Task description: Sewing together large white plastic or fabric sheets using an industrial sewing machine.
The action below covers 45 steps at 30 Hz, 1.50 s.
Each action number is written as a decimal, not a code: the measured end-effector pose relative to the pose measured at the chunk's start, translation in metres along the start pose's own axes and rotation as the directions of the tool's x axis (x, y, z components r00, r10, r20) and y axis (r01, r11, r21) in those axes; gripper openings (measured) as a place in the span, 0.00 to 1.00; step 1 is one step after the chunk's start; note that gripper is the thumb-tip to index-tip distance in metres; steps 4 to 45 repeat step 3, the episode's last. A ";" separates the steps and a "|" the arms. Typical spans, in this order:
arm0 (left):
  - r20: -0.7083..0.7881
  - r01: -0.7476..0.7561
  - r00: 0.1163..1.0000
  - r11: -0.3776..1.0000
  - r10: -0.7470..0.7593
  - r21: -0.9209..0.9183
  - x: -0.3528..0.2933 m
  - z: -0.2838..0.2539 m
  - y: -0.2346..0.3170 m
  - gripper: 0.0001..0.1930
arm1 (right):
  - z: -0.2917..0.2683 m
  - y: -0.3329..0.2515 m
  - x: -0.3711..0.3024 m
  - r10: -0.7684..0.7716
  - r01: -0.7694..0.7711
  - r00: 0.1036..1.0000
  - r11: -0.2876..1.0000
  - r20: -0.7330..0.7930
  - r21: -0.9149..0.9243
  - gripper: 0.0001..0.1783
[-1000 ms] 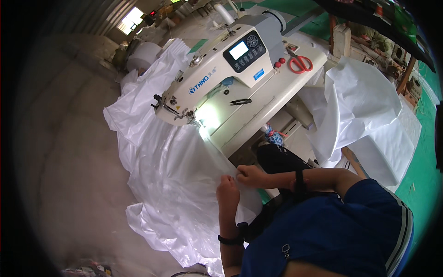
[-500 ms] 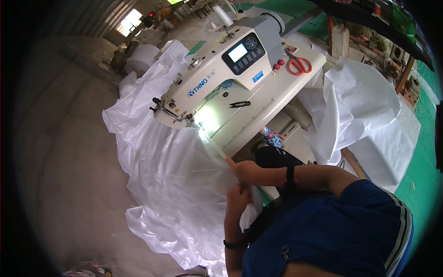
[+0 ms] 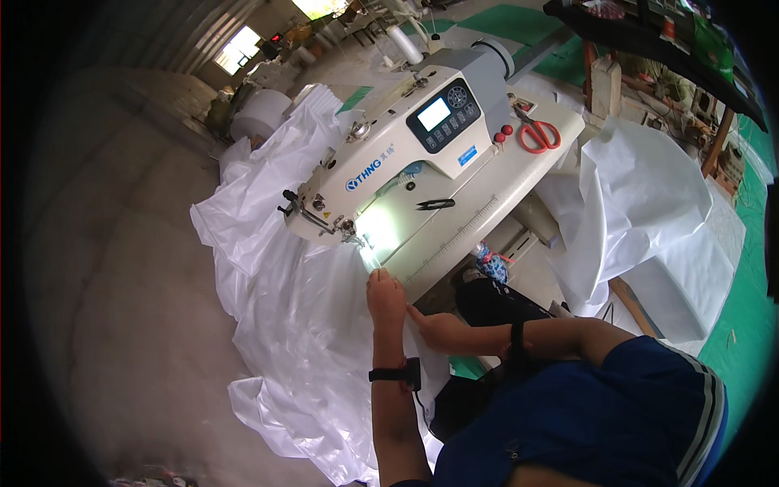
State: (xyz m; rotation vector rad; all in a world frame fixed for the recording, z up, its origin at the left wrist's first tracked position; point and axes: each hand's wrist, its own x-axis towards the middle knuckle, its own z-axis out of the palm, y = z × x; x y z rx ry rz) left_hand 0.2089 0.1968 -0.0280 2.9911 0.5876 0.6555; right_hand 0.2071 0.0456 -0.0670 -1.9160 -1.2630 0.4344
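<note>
A white sewing machine (image 3: 389, 154) with a lit needle area stands over a pale worktable (image 3: 479, 215). From under its presser foot a thin, shiny white sheet (image 3: 300, 316) spills toward me in folds. My left hand (image 3: 385, 299) is closed on the sheet's folded edge just in front of the needle. Behind it, close to the left wrist, my right hand (image 3: 444, 331) has its forefinger forward along the sheet's edge and the other fingers curled; its grip is partly hidden.
Black thread snips (image 3: 436, 204) and red-handled scissors (image 3: 539, 136) lie on the worktable. More white sheeting (image 3: 641, 187) is heaped at the right. A blue patterned bundle (image 3: 492, 264) sits below the table edge. A white roll (image 3: 260, 114) stands at the back left.
My left hand has moved up and forward past my right, onto the sheet's edge near the needle. My right hand has drawn back slightly toward me. The view has shifted a little.
</note>
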 end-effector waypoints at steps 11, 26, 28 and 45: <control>0.156 0.093 0.983 0.994 -0.099 0.050 0.007 0.006 -0.006 0.19 | 0.000 0.005 0.008 0.026 -0.026 1.000 0.999 0.008 -0.028 0.42; 0.156 0.093 0.983 0.994 -0.099 0.050 0.007 0.006 -0.006 0.19 | 0.000 0.005 0.008 0.026 -0.026 1.000 0.999 0.008 -0.028 0.42; 0.156 0.093 0.983 0.994 -0.099 0.050 0.007 0.006 -0.006 0.19 | 0.000 0.005 0.008 0.026 -0.026 1.000 0.999 0.008 -0.028 0.42; 0.156 0.093 0.983 0.994 -0.099 0.050 0.007 0.006 -0.006 0.19 | 0.000 0.005 0.008 0.026 -0.026 1.000 0.999 0.008 -0.028 0.42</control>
